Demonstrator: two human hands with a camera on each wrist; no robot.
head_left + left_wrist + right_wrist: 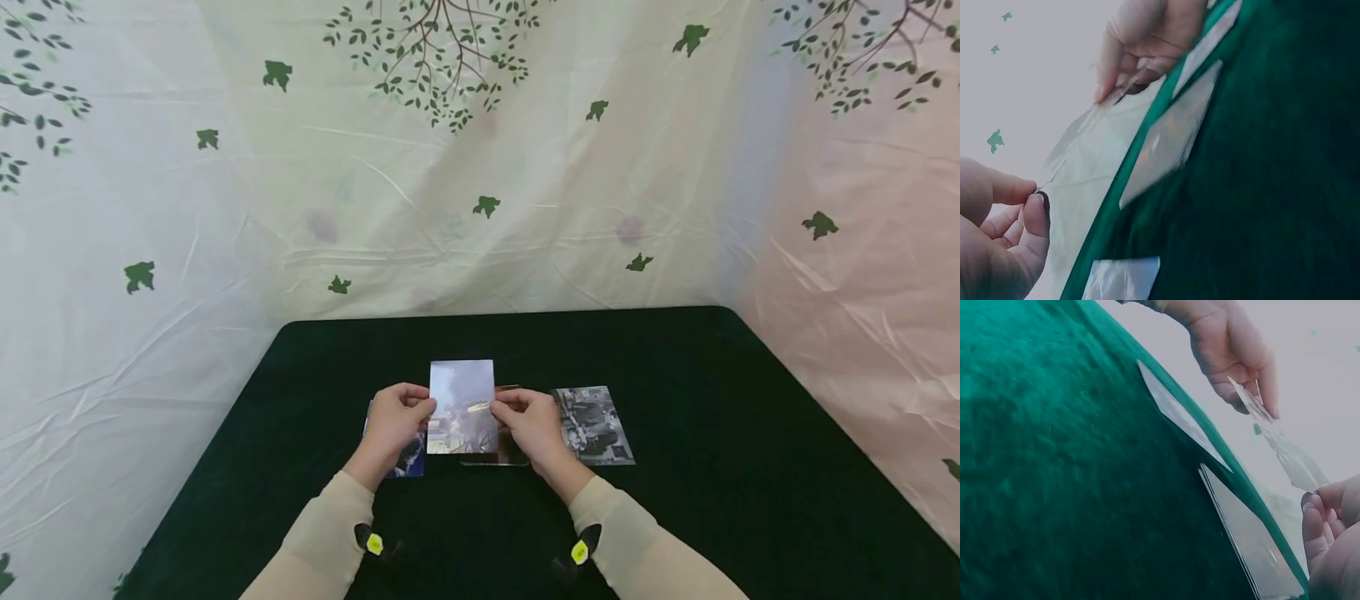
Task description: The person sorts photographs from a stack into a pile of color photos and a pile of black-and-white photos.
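Note:
My left hand [392, 423] pinches the left edge of a glossy photo card [461, 400] between thumb and fingers. Its opposite edge is pinched by my right hand [536, 429]. Pale sky fills the card's upper part, with hazy shapes below. Both wrist views show the card raised above the table and tilted. Behind it, a brownish card [513, 452] lies on the cloth, partly covered by the held card and my right hand. A blue card [408, 461] peeks out beneath my left hand. Right of my right hand lies a black-and-white photo card [596, 425].
A dark green cloth [720, 433] covers the table. In the right wrist view, the nearer card on the cloth looks like a stack [1247, 537] with layered edges. Pale curtains [420, 208] printed with leaves and branches stand behind and at both sides.

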